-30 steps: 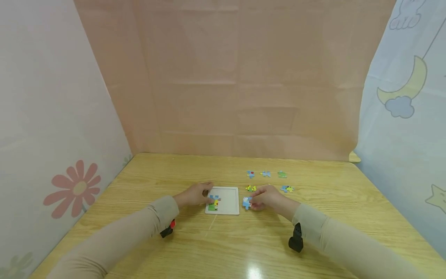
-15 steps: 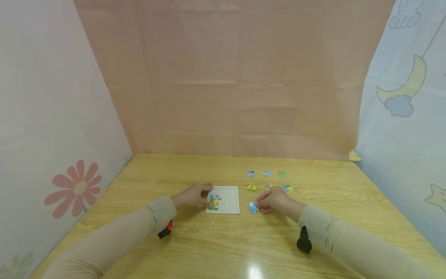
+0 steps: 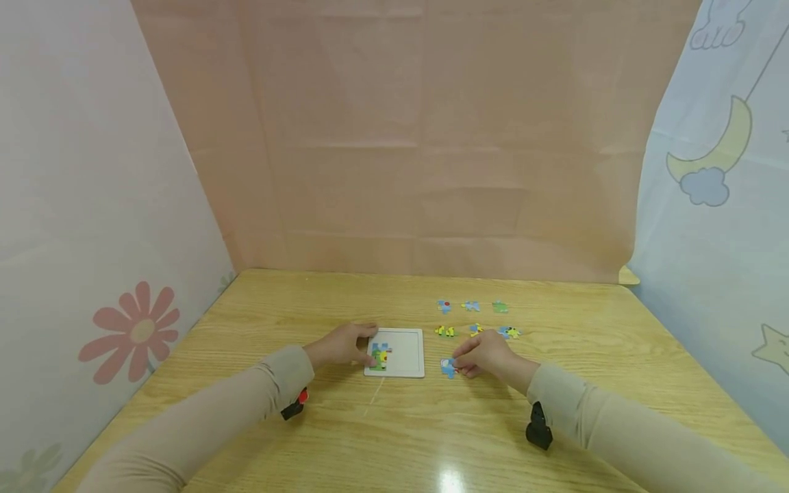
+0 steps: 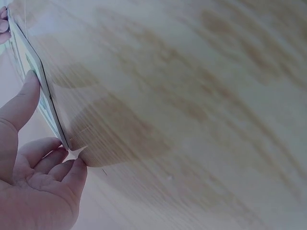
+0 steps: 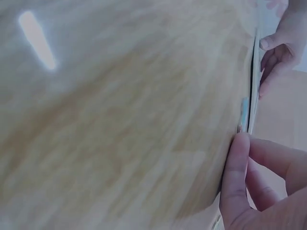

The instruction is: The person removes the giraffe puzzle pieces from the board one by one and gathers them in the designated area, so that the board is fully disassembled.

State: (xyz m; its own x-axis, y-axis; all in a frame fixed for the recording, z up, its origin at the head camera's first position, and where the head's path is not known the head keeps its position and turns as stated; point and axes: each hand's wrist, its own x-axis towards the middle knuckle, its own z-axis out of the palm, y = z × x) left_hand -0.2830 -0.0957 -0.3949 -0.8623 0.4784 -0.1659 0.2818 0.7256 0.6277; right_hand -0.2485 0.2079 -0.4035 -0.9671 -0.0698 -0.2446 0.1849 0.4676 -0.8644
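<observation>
A white square puzzle tray (image 3: 407, 352) lies on the table with several joined pieces (image 3: 379, 357), blue, green and yellow, along its left side. My left hand (image 3: 345, 344) holds the tray's left side; in the left wrist view the thumb (image 4: 28, 98) presses on top and the other fingers curl by the edge. Just right of the tray, my right hand (image 3: 490, 355) pinches a blue puzzle piece (image 3: 446, 368) with white and red on it, its right edge hidden by the fingertips. Edge-on, that puzzle piece (image 5: 244, 112) shows beyond the fingertips in the right wrist view.
Loose puzzle pieces lie in two rows behind the right hand. The back row has a blue-and-red piece (image 3: 444, 306), a blue one (image 3: 471, 306) and a green one (image 3: 500, 307). Nearer are yellow-green (image 3: 444, 331), blue-yellow (image 3: 476, 329) and blue-yellow-black (image 3: 509, 332) pieces.
My right hand has drawn the blue piece rightward, away from the tray, and then nearly stopped. The left thumb has shifted onto the joined pieces; the tray has hardly moved.
</observation>
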